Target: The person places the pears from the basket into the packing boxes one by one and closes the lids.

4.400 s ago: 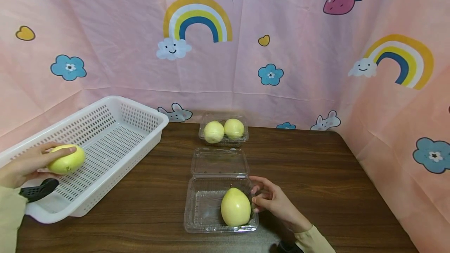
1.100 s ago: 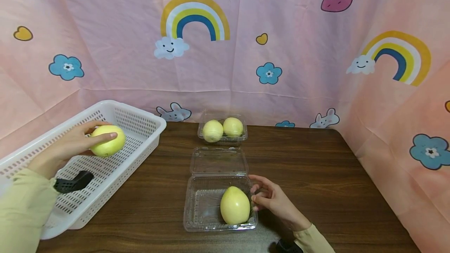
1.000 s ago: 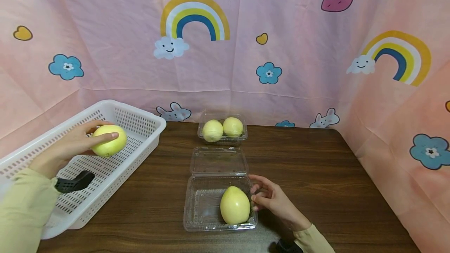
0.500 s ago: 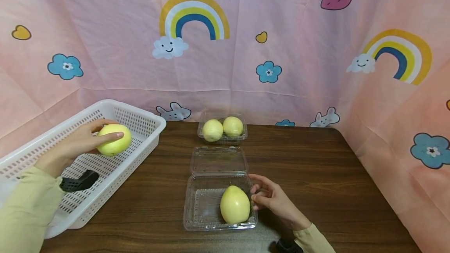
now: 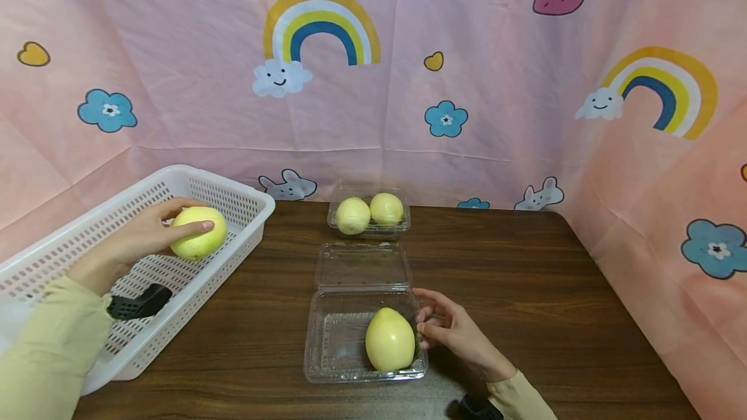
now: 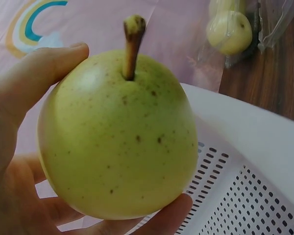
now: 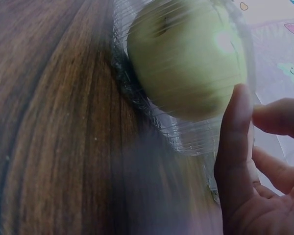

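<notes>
My left hand (image 5: 131,238) grips a yellow-green pear (image 5: 200,233) over the white basket (image 5: 257,222), thumb across its near side. In the left wrist view the held pear (image 6: 120,142) shows a thick brown stem and dark specks, with fingers curled around it. An open clear plastic clamshell box (image 5: 338,368) lies on the table, its lid (image 5: 364,266) folded back. One pear (image 5: 390,340) stands in the box's right half. At the box's right wall, my right hand (image 5: 461,336) pinches the rim between thumb and fingers; the right wrist view shows this beside the pear (image 7: 191,58).
Behind the open box, another clear plastic box (image 5: 373,233) holds two pears (image 5: 353,216) at the back of the brown wooden table (image 5: 513,264). The slotted basket occupies the table's left side. A pink patterned cloth (image 5: 496,83) hangs behind and at the sides.
Over these frames my left hand has carried the pear rightward and farther back across the basket, moving slowly lately. The basket stands slightly shifted. My right hand stays at the box's rim.
</notes>
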The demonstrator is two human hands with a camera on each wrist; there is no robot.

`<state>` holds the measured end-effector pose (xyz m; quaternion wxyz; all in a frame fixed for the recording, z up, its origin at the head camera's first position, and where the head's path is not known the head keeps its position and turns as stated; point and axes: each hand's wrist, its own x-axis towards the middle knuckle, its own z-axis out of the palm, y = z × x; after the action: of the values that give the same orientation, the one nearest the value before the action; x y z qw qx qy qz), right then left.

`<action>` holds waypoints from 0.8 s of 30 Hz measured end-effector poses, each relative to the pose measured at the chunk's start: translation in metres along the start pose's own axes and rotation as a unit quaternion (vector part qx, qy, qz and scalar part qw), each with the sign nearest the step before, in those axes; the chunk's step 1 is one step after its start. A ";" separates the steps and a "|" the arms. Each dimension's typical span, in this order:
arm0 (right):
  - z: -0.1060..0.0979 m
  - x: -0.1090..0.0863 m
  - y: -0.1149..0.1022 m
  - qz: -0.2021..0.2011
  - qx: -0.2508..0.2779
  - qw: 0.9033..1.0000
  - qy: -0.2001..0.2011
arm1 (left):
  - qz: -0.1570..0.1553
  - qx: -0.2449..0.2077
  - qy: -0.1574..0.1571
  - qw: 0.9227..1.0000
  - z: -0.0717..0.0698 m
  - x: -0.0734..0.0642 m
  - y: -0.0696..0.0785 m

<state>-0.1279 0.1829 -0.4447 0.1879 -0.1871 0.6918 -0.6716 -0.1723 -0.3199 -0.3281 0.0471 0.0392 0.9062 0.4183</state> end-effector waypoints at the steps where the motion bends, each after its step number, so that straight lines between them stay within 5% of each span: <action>1: 0.000 0.000 0.000 -0.001 -0.002 1.000 0.000 | 0.000 0.001 0.000 1.000 0.001 0.000 0.001; 24: 0.000 -0.001 0.000 -0.001 -0.005 1.000 -0.002 | 0.030 0.004 0.004 1.000 0.018 -0.003 0.020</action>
<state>-0.1275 0.1832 -0.4442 0.1873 -0.1900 0.6948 -0.6679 -0.1669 -0.2936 -0.3250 0.0306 0.0649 0.9063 0.4165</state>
